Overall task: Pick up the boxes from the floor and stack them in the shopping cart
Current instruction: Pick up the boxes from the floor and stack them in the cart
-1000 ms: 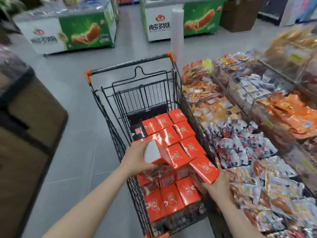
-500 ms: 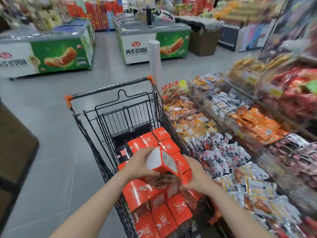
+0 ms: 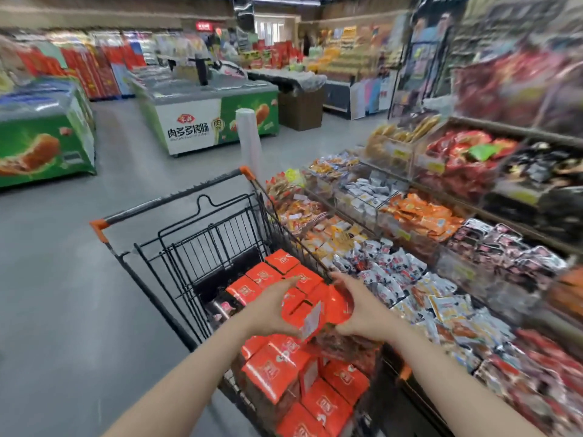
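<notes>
A black wire shopping cart (image 3: pixel 202 247) with orange handle ends stands in front of me, filled with several orange boxes (image 3: pixel 277 370). Over the middle of the load I hold one orange box (image 3: pixel 312 307) with a white label between both hands. My left hand (image 3: pixel 271 305) grips its left side, fingers curled over the top. On the box's right side my right hand (image 3: pixel 359 310) holds it, fingers spread along the edge. The held box hangs tilted just above the stacked ones.
Snack bins (image 3: pixel 410 257) full of wrapped packets run along the cart's right side, touching it. Two green and white freezer chests (image 3: pixel 205 118) stand across the grey floor (image 3: pixel 63 294) beyond. A white roll on a post (image 3: pixel 249 134) rises behind the cart handle.
My right hand has moved left from the cart's right edge onto the held box. Both hands now hold it over the cart's middle. My view has tilted up.
</notes>
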Motion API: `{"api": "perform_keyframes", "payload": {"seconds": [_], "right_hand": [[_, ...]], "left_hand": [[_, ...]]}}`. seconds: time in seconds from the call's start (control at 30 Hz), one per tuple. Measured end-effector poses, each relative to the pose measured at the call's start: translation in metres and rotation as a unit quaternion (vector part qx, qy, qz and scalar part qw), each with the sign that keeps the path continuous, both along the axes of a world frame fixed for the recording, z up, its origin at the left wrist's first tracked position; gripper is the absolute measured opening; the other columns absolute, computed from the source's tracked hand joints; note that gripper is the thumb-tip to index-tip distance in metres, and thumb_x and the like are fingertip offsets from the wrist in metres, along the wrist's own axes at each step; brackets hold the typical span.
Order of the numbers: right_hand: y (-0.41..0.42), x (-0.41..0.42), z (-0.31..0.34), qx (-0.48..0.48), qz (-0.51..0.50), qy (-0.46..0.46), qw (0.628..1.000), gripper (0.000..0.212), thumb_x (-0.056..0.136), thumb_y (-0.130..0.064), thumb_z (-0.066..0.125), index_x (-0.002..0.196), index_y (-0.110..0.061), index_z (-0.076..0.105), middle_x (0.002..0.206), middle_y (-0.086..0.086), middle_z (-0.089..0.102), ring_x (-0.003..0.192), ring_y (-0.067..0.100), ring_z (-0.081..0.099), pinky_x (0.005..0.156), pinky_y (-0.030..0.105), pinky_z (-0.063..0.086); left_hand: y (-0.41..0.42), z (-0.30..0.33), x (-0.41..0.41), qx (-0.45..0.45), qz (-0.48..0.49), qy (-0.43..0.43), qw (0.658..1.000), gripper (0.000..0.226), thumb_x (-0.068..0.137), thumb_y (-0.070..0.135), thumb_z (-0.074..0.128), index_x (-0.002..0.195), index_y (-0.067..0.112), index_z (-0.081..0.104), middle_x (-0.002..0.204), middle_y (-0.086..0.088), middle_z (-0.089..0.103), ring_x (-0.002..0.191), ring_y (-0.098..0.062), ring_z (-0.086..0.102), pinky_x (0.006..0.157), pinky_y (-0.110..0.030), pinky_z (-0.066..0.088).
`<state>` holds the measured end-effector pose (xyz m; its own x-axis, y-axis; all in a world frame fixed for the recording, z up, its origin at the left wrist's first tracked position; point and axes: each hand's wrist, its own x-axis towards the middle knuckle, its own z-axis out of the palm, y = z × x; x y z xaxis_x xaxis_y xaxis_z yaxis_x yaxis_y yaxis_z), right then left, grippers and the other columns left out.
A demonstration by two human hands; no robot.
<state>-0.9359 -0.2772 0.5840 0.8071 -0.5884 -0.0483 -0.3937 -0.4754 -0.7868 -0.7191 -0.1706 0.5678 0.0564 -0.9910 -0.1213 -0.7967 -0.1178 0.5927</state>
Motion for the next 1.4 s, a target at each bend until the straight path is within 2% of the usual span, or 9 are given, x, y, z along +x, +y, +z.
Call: {"api": "perform_keyframes", "payload": {"seconds": [0.13, 0.27, 0.37, 0.5, 0.7, 0.93, 1.1, 1.27, 1.4], "right_hand": [[0.02, -0.01, 0.0, 0.005, -0.034, -0.002, 0.999, 0.094, 0.061, -0.026, 0.084, 0.135, -0.04, 0.027, 0.13, -0.009, 0.042, 0.117, 0.001, 0.046, 0.094, 0.013, 0.04], [0.027, -0.029, -0.003, -0.012, -0.063, 0.026, 0.998, 0.101, 0.059, -0.041, 0.088, 0.142, -0.029, 0.03, 0.137, -0.013, 0.039, 0.125, -0.001, 0.039, 0.099, 0.005, 0.03], [0.024, -0.056, -0.015, -0.062, -0.058, 0.111, 0.99, 0.107, 0.057, -0.051, 0.083, 0.144, -0.028, 0.026, 0.138, -0.012, 0.034, 0.126, 0.003, 0.035, 0.109, 0.022, 0.031], [0.025, -0.082, -0.031, -0.085, -0.084, 0.151, 0.981, 0.096, 0.063, -0.034, 0.08, 0.144, -0.026, 0.028, 0.126, -0.012, 0.036, 0.114, 0.002, 0.036, 0.102, 0.019, 0.031], [0.024, -0.084, -0.074, -0.096, -0.124, 0.18, 0.971, 0.094, 0.059, -0.041, 0.073, 0.142, -0.022, 0.033, 0.132, -0.002, 0.045, 0.12, 0.017, 0.043, 0.102, 0.026, 0.035], [0.016, -0.046, -0.139, -0.083, -0.161, 0.199, 0.963, 0.085, 0.064, -0.047, 0.069, 0.139, -0.022, 0.036, 0.132, -0.004, 0.043, 0.12, 0.015, 0.039, 0.103, 0.024, 0.032], [0.016, -0.009, -0.176, -0.084, -0.225, 0.173, 0.955, 0.087, 0.067, -0.062, 0.049, 0.139, -0.015, 0.039, 0.134, 0.001, 0.042, 0.127, 0.019, 0.037, 0.109, 0.022, 0.024], [0.025, 0.0, -0.203, -0.147, -0.217, 0.264, 0.928, 0.087, 0.057, -0.033, 0.086, 0.133, -0.013, 0.05, 0.134, 0.005, 0.052, 0.125, 0.026, 0.049, 0.11, 0.037, 0.036], [0.027, 0.003, -0.193, -0.141, -0.227, 0.278, 0.922, 0.077, 0.074, -0.039, 0.074, 0.14, -0.016, 0.041, 0.147, 0.005, 0.039, 0.138, 0.025, 0.032, 0.116, 0.037, 0.015]], "left_hand": [[-0.008, -0.01, -0.027, 0.014, -0.069, 0.014, 0.997, 0.108, 0.066, 0.038, 0.085, 0.15, 0.021, 0.019, 0.153, 0.004, 0.025, 0.139, -0.013, 0.026, 0.113, -0.024, 0.023], [-0.02, -0.02, -0.037, 0.022, -0.095, 0.031, 0.995, 0.1, 0.066, 0.031, 0.083, 0.147, 0.022, 0.025, 0.148, 0.007, 0.033, 0.132, -0.01, 0.035, 0.104, -0.02, 0.032], [-0.025, -0.031, -0.044, 0.039, -0.107, 0.07, 0.991, 0.099, 0.065, 0.027, 0.085, 0.145, 0.023, 0.027, 0.136, 0.014, 0.035, 0.129, -0.007, 0.036, 0.102, -0.019, 0.034], [-0.03, -0.058, -0.06, 0.051, -0.102, 0.106, 0.988, 0.098, 0.062, 0.026, 0.087, 0.143, 0.023, 0.032, 0.137, 0.011, 0.039, 0.131, -0.008, 0.038, 0.103, -0.019, 0.036], [-0.031, -0.091, -0.042, 0.069, -0.141, -0.033, 0.987, 0.093, 0.076, 0.045, 0.075, 0.149, 0.021, 0.023, 0.155, 0.002, 0.024, 0.142, -0.013, 0.021, 0.111, -0.02, 0.017], [-0.065, -0.135, 0.008, 0.08, -0.181, -0.131, 0.971, 0.07, 0.092, 0.037, 0.055, 0.151, 0.026, 0.02, 0.158, 0.002, 0.017, 0.144, -0.014, 0.015, 0.116, -0.03, 0.022], [-0.095, -0.163, 0.025, 0.1, -0.275, -0.171, 0.941, 0.069, 0.095, 0.035, 0.05, 0.152, 0.025, 0.012, 0.16, 0.001, 0.009, 0.147, -0.019, 0.008, 0.119, -0.031, 0.01], [-0.108, -0.172, 0.04, 0.074, -0.347, -0.187, 0.916, 0.066, 0.094, 0.034, 0.05, 0.151, 0.023, 0.018, 0.157, 0.0, 0.018, 0.144, -0.019, 0.017, 0.116, -0.034, 0.022], [-0.122, -0.167, 0.038, 0.062, -0.389, -0.214, 0.894, 0.063, 0.092, 0.037, 0.05, 0.148, 0.022, 0.026, 0.149, -0.003, 0.03, 0.135, -0.022, 0.031, 0.106, -0.036, 0.036]]}}
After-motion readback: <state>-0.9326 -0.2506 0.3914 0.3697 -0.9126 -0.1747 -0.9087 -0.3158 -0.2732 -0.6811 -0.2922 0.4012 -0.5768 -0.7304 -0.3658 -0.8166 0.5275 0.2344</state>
